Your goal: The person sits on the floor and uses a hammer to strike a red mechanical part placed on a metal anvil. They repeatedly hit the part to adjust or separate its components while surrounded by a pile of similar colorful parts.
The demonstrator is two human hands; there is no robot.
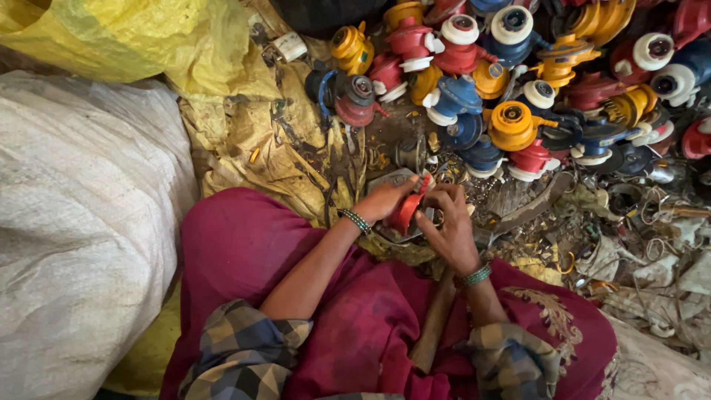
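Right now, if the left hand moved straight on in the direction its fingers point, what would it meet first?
The left hand points right, at the red part it already grips. Just beyond that is the right hand, though depth is hard to judge.

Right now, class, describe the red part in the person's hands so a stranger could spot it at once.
Start at the heap of coloured regulators up top, then drop to the magenta lap. Between both hands sits the red part: the only one held rather than lying loose.
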